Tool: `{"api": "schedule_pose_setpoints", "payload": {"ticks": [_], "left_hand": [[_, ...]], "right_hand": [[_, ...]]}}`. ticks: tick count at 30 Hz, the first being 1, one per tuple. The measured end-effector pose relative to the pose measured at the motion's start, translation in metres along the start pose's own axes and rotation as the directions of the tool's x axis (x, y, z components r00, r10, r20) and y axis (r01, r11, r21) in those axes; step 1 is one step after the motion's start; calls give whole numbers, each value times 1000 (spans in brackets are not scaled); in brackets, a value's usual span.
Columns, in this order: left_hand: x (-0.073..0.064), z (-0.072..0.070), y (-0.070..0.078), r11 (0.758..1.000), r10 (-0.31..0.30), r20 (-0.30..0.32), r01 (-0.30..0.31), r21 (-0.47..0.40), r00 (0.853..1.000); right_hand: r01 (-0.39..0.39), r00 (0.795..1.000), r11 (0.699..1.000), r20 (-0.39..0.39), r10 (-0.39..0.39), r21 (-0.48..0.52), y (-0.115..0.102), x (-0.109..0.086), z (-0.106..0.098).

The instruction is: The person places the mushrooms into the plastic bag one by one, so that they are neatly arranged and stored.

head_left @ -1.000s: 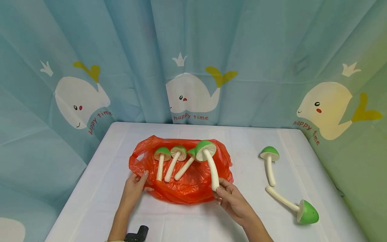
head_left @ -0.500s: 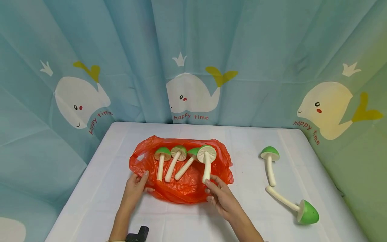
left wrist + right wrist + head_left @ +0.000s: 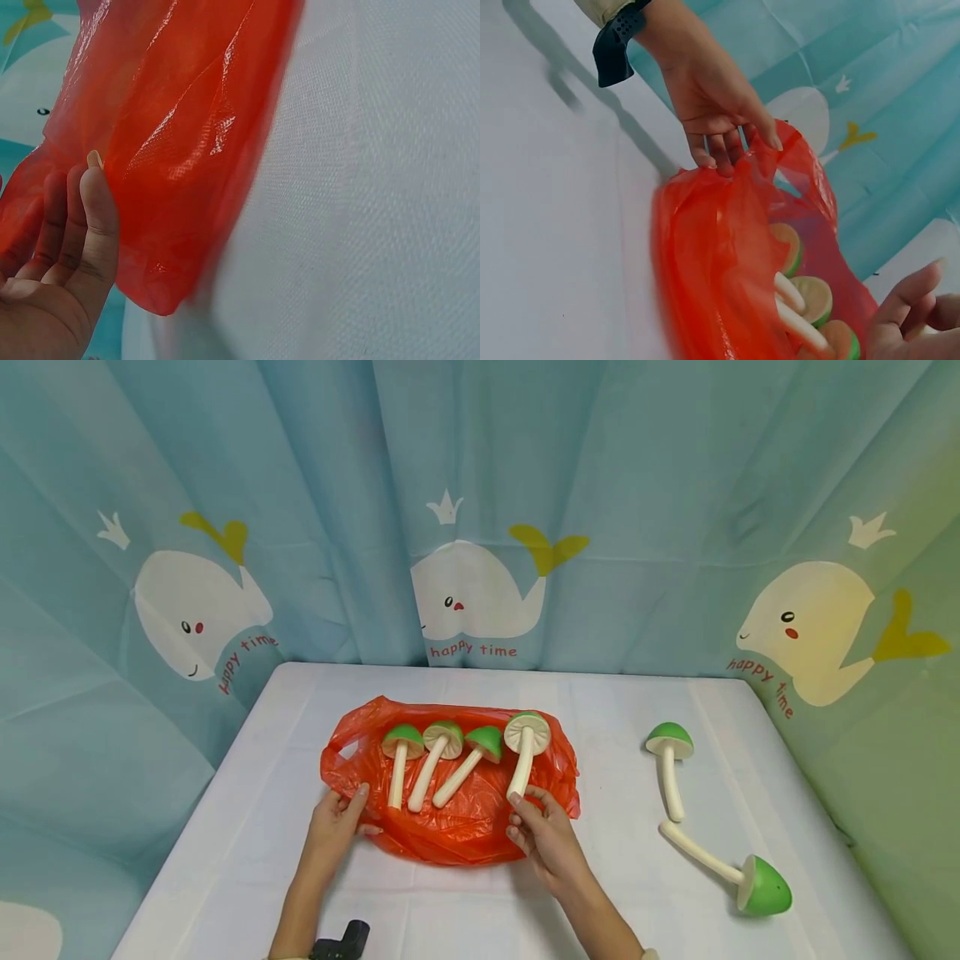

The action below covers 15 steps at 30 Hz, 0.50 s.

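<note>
A red plastic bag (image 3: 480,822) lies spread on the table with its mouth open. My left hand (image 3: 335,822) grips the bag's left edge, with the thumb on top; the left wrist view shows that hand (image 3: 71,247) against the red film (image 3: 195,135). In the head view my right hand (image 3: 553,843) pinches the stem end of a toy mushroom (image 3: 522,764) with a green cap, held over the bag's right part. Three similar mushrooms lie side by side in the bag: a left one (image 3: 399,772), a middle one (image 3: 429,772) and a slanted one (image 3: 465,772).
Two more green-capped mushrooms lie on the table at the right, an upper one (image 3: 670,768) and a lower one (image 3: 757,887). A blue whale-print curtain (image 3: 645,527) hangs behind the white table (image 3: 622,868). A black device (image 3: 341,941) sits by the left forearm.
My right hand moves the held mushroom from the bag's right front edge inward over the bag, then slightly up and right. The left hand stays on the bag edge.
</note>
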<state>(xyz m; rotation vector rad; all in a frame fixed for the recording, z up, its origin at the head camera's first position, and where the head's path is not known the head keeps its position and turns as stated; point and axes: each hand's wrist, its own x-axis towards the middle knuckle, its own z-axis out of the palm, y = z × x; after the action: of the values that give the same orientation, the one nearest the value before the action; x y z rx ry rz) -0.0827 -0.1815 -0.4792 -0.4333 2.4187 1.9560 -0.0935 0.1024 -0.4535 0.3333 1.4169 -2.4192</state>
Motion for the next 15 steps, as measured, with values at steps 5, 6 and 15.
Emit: {"api": "schedule_pose_setpoints", "payload": {"ticks": [5, 6, 15], "left_hand": [[-1, 1, 0, 1000, 6, 4, -6, -12, 1000], [-1, 2, 1, 1000, 5, 7, -5, -14, 1000], [-4, 0, 5, 999, -8, 18, 9, -41, 1000]], "right_hand": [[13, 999, 1000, -44, -13, -4, 3, 3, 1], [14, 999, 1000, -52, -14, -7, 4, 3, 2], [-12, 995, 999, -97, 7, -42, 10, 6, 2]]}}
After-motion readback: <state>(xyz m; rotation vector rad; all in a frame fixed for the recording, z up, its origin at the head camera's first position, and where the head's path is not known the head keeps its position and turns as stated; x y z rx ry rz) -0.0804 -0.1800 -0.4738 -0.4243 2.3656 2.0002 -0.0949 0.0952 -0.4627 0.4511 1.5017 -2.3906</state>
